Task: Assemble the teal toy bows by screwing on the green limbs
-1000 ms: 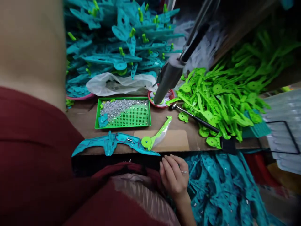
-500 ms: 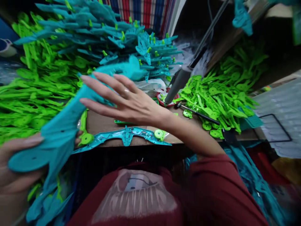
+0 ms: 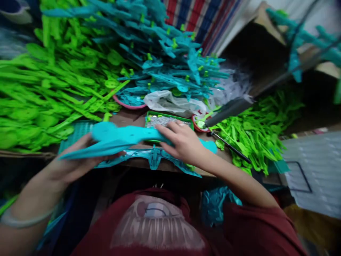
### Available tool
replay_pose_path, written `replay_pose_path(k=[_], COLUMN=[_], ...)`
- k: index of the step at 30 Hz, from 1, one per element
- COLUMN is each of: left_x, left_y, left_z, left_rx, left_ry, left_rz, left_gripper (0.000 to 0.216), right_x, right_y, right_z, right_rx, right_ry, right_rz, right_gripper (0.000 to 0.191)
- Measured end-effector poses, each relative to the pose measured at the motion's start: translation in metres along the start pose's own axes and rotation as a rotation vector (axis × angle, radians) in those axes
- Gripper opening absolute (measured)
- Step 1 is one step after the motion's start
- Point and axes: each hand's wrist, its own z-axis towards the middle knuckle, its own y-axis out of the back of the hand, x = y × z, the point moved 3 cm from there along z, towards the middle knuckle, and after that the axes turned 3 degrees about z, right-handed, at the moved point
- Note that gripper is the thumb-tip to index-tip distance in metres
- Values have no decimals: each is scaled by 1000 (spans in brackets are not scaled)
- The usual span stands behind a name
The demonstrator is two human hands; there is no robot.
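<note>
A teal plastic bow-shaped shell (image 3: 128, 137) is held level in front of me, just above the table's front edge. Its left end rests in my left hand (image 3: 76, 160), which is closed around it from below. My right hand (image 3: 183, 142) is closed over the shell's right part, its fingers bent across the upper side; the thumb side is partly hidden. Under the held shell lies a second teal bow-shaped shell (image 3: 153, 160), open side up, partly covered. A bit of a green part (image 3: 190, 167) shows at its right end.
Behind my hands stands a green tray (image 3: 170, 115) of small metal pieces. Beside it are a pink bowl (image 3: 130, 106) of teal parts and a red basket (image 3: 201, 128). A grey electric screwdriver (image 3: 230, 111) hangs at right. Green parts (image 3: 32, 103) and teal shells (image 3: 160, 53) are heaped around.
The held shell has swung from a steep tilt at left to level, over the shell on the table. My right hand's spread fingers have bent over it. The view has shifted.
</note>
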Motion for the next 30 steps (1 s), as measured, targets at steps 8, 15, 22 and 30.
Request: replay_pose_path(k=[8,15,22,30], left_x=[18,15,11,16], left_y=[-85,-187,-232,-234], left_z=[-88,-93,-73,-59], left_rx=[20,498,791,824], left_ry=[-747,-1019,-1080,-1197], left_rz=[422,692,876,831], left_gripper=[13,41,55,24], right_x=[-50,-68,-67,-76], right_y=[-9,-18,-28,-34], right_z=[-51,-34,-79,-94], right_rx=[90,66,30,75], right_ry=[-315,-459,-516,-539], right_rz=[-9,216,267,321], right_gripper=[51,48,48,43])
